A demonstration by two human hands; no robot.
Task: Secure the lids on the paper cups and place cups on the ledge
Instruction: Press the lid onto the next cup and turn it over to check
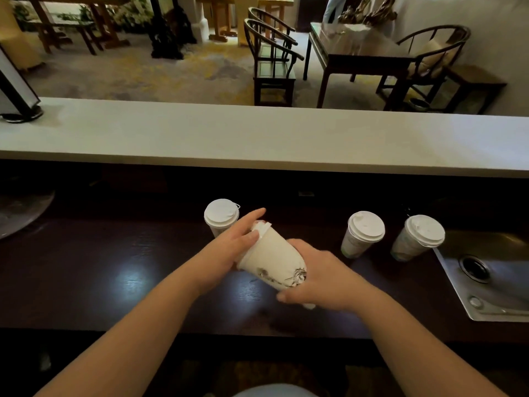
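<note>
Both hands hold one tilted paper cup (273,260) above the dark tabletop (114,267): right hand (317,282) wraps its base, left hand (234,245) presses its lid (261,226). Three lidded cups stand beyond; the ledge (257,136) lies farther.

A stainless steel sink (492,277) with a round black drain is set into the dark wooden counter (114,267) at the right. Beyond, dark wooden round-backed chairs (272,61) stand beside a dark rectangular table (357,53) on patterned grey-yellow carpet (143,70).
</note>
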